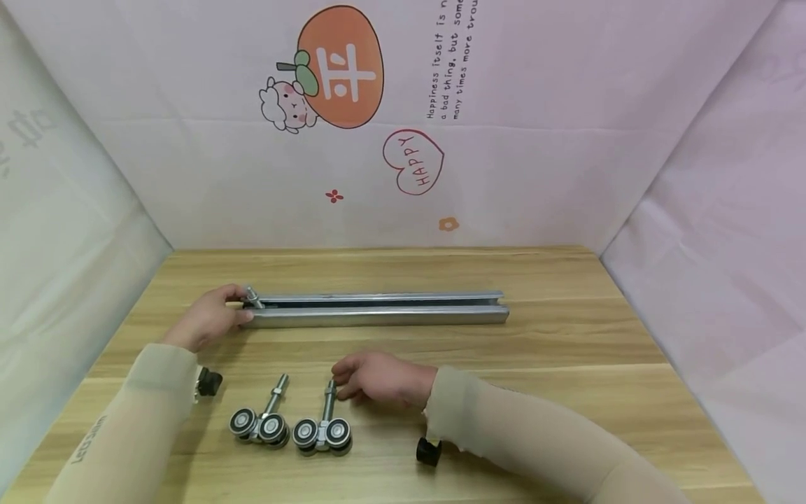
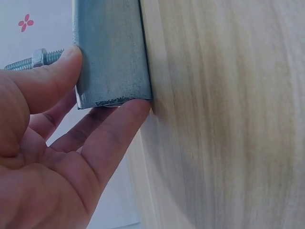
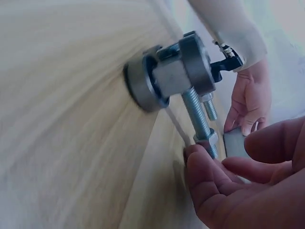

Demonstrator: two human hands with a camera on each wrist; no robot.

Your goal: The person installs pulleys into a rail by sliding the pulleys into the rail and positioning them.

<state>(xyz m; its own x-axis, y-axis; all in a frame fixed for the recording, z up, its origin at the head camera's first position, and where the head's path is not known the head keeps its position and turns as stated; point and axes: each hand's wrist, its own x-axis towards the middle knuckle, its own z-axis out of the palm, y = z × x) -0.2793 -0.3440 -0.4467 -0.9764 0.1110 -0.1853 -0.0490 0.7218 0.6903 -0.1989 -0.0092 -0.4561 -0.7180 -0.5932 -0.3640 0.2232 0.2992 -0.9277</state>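
Observation:
A silver metal channel rail [image 1: 378,317] lies across the table, its slot facing up. My left hand [image 1: 210,315] holds the rail's left end, thumb on the near wall and fingers about the end face. A threaded bolt with a nut [image 1: 253,297] sticks up out of the slot there; whatever it is attached to is hidden inside. My right hand [image 1: 378,378] is at the bolt tip of a roller trolley [image 1: 322,432], its fingertips beside the nut [image 3: 208,138] and its thumb held apart. To the left lies a second roller trolley [image 1: 259,424], bolt pointing away.
The wood-grain table [image 1: 567,392] is bounded by a printed white cloth [image 1: 535,175] at the back and plain cloth walls at both sides. A small black device [image 1: 209,381] sits at the left wrist, another [image 1: 429,451] at the right.

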